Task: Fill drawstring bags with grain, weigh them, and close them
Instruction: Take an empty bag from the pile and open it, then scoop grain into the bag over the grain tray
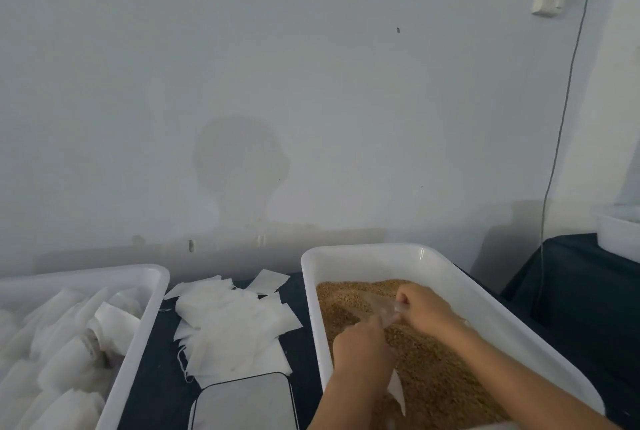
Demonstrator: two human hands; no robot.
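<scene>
A white tub (433,265) on the right holds brown grain (436,377). Both my hands are over the grain. My left hand (363,353) grips a small white drawstring bag (396,391), whose free end hangs below the hand. My right hand (426,311) grips a clear, blurred scoop-like thing (379,305) right at my left hand's fingertips. The bag's mouth is hidden between the hands. A flat scale (242,402) with a pale platform lies at the bottom middle.
Loose empty white bags (232,325) are piled on the dark tabletop between the tubs. A white tub (145,325) on the left holds several filled bags (69,360). Another white tub (620,235) stands far right, and a cable (561,124) hangs down the wall.
</scene>
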